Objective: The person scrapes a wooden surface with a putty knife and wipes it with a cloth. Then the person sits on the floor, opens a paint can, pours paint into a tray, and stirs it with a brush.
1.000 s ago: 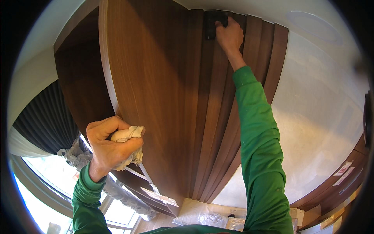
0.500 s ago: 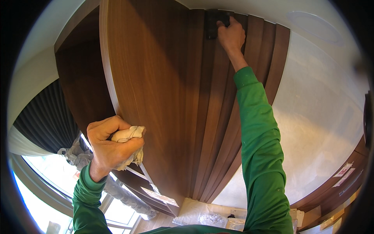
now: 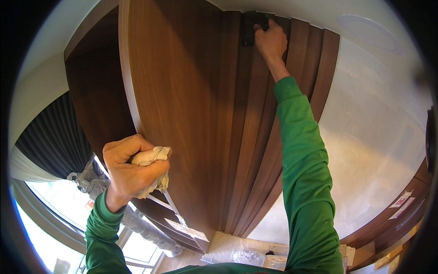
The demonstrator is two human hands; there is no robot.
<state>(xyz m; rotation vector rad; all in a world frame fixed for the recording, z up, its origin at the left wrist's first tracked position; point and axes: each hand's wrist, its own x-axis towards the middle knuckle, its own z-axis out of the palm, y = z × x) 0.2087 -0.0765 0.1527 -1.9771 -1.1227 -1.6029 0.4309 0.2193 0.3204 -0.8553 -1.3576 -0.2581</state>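
Observation:
My right hand (image 3: 271, 40) reaches up to the top of the brown slatted wood panel (image 3: 260, 132), just under the ceiling. Its fingers are closed on a flat black block (image 3: 249, 32), which lies against the slats; the exact kind of block does not show. Lower down on the left, my left hand (image 3: 127, 169) is wrapped round a crumpled cream cloth (image 3: 153, 156). That hand is in front of the smooth brown wood panel (image 3: 178, 105), near its pale front edge; whether it touches the wood I cannot tell.
A pale wall (image 3: 365, 146) adjoins the slats on the right, below the ceiling (image 3: 301, 10). Dark pleated curtains (image 3: 54, 134) hang by a bright window at left, near a plastic-wrapped post (image 3: 143, 226). Clear plastic (image 3: 248, 256) and cartons lie below.

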